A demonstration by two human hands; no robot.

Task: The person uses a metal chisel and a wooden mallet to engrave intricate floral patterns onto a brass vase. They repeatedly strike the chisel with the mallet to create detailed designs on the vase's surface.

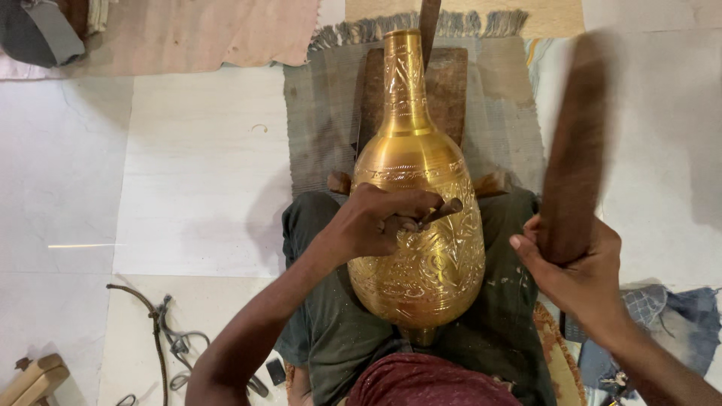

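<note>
A large engraved brass vase point(417, 225) lies on my lap, its long neck pointing away over a wooden board point(451, 90). My left hand point(376, 222) rests on the vase's body and grips a small metal chisel point(444, 211) whose tip touches the engraved surface. My right hand point(579, 274) holds a long dark wooden mallet point(575, 143), raised to the right of the vase and blurred by motion.
A grey fringed mat point(323, 113) lies under the board on the pale tiled floor point(188, 188). A pinkish cloth point(210, 30) lies at the top left. A bent metal rod with cord point(158, 323) and a wooden piece point(34, 380) lie at the lower left. Blue fabric point(677, 316) is at the right.
</note>
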